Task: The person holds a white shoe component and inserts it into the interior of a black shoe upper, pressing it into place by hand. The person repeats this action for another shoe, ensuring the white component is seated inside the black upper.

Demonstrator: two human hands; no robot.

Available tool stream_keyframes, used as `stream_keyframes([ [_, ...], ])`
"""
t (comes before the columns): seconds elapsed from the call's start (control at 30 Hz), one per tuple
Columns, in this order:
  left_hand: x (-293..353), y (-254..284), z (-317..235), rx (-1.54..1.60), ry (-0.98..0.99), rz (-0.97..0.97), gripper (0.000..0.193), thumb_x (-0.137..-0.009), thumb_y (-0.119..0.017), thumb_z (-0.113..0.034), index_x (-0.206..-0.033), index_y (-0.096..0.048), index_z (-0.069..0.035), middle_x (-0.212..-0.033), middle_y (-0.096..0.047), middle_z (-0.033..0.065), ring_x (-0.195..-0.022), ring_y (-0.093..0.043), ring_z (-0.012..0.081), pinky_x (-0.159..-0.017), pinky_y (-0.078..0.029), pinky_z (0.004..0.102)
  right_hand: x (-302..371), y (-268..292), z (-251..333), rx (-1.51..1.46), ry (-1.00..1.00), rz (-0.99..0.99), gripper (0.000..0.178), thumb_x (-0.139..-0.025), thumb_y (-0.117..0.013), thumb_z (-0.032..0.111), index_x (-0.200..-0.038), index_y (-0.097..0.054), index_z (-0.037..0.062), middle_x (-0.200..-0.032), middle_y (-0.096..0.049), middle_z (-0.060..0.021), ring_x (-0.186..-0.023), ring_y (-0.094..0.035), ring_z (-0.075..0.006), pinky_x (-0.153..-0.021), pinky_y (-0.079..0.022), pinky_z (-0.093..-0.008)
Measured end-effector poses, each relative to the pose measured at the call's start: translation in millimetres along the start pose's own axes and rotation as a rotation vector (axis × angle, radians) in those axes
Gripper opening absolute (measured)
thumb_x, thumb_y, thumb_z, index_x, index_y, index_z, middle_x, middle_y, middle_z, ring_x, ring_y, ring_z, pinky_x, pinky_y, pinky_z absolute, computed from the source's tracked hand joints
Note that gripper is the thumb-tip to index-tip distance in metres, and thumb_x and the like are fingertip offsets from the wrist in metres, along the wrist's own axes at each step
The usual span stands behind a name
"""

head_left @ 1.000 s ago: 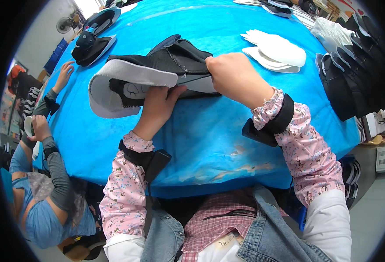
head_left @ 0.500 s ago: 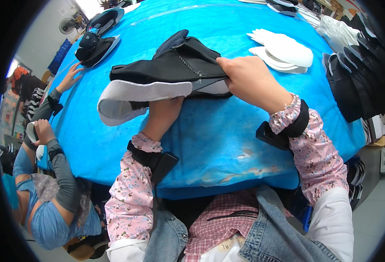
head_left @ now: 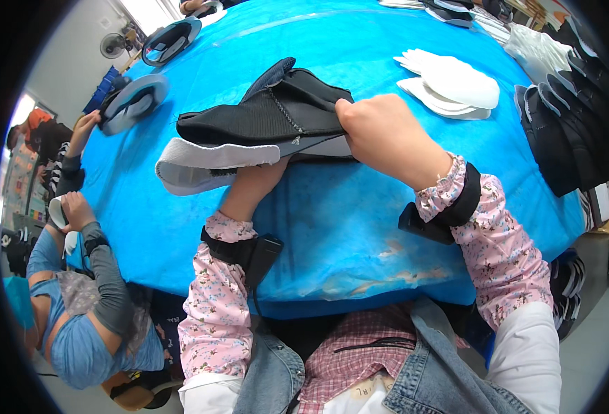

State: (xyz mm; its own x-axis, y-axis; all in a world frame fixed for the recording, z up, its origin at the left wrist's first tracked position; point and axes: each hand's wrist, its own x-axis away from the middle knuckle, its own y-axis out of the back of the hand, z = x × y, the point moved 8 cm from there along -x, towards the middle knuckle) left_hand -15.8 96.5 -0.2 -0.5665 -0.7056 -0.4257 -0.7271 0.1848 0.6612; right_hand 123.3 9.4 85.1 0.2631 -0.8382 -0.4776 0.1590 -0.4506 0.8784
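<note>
A black fabric shoe upper (head_left: 249, 123), stitched across its middle, is held above the table in front of me. Light grey-white lining (head_left: 215, 155) curls around its left end and along the near edge. From below, my left hand (head_left: 255, 185) supports the shoe upper; its fingers are hidden behind the lining. My right hand (head_left: 391, 134) is closed on the upper's right end, thumb on top and fingers curled under.
Blue sheeting (head_left: 339, 241) covers the table. White foot-shaped insoles (head_left: 453, 83) lie at the far right, beside a row of black uppers (head_left: 560, 138). Leftward, a co-worker (head_left: 90, 331) handles a grey-and-black upper (head_left: 135, 103). Another upper (head_left: 171, 43) lies behind it.
My right hand has shifted slightly left and down, and the shoe upper has turned a little in my hands. The co-worker has lifted and tilted the upper at the left.
</note>
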Motion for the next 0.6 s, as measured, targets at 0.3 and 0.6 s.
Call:
stream_keyframes([
  [0.3, -4, -7, -13, -0.230, -0.011, -0.044, 0.040, -0.082, -0.063, -0.034, -0.104, -0.059, 0.000, -0.098, -0.064, 0.0137, -0.091, -0.060, 0.0234, -0.082, -0.045, 0.0328, 0, -5, -4, -0.021, -0.016, -0.004, 0.005, -0.069, -0.054, 0.003, -0.073, -0.051, 0.0011, -0.058, -0.056, -0.0153, -0.055, -0.058, -0.0313, -0.049, -0.045, -0.0388],
  [0.6, -3, -14, -23, -0.324, 0.014, 0.018, 0.034, -0.085, -0.058, -0.026, -0.107, -0.056, 0.000, -0.097, -0.062, 0.0194, -0.090, -0.060, 0.0310, -0.079, -0.044, 0.0366, -3, -4, -5, -0.029, -0.047, -0.022, 0.009, -0.068, -0.055, 0.003, -0.075, -0.050, -0.0002, -0.053, -0.055, -0.0157, -0.050, -0.058, -0.0314, -0.046, -0.045, -0.0394],
])
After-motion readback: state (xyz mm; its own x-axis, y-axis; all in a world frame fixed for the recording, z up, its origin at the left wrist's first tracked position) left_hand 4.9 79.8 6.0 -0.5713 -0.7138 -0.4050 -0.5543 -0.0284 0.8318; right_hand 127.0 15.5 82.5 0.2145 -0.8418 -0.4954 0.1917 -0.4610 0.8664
